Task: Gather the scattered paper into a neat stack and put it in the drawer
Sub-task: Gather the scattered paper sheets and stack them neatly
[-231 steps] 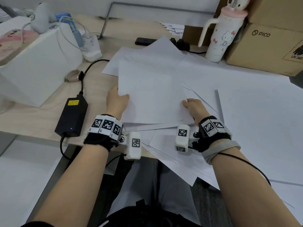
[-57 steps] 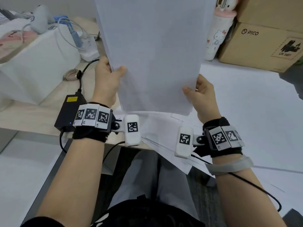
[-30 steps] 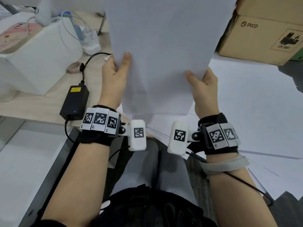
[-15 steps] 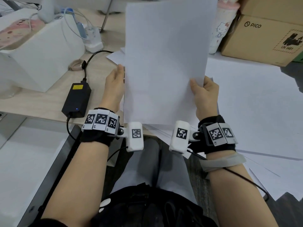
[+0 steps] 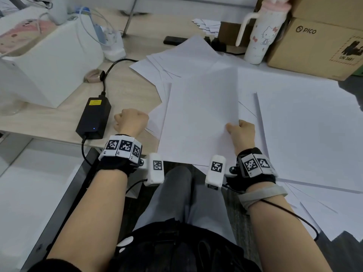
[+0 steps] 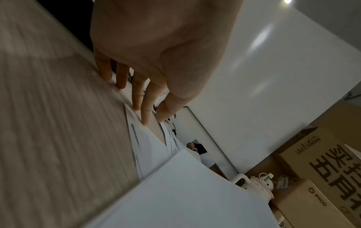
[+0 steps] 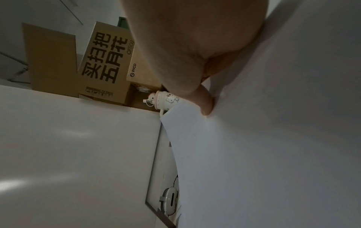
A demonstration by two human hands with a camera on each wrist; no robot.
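Note:
A squared-up stack of white paper (image 5: 200,122) lies low and nearly flat over the desk, its near edge past the desk's front. My right hand (image 5: 238,129) pinches its right edge, thumb (image 7: 206,106) on top, the other fingers hidden beneath. My left hand (image 5: 131,123) is off the stack, just left of it above the wooden desk (image 5: 127,89). In the left wrist view its fingers (image 6: 139,98) are straight and hold nothing, tips close to loose sheet corners. More loose sheets (image 5: 304,124) lie spread right and behind (image 5: 182,59). No drawer is in view.
A black power adapter (image 5: 94,116) with its cable lies left of my left hand. A white box (image 5: 45,61) stands at far left. A cartoon-cat bottle (image 5: 261,36) and cardboard boxes (image 5: 318,46) line the back right.
The stack, held upright in both hands half a second ago, has come down nearly flat over the desk. My left hand has let go and moved left; my right hand still holds it.

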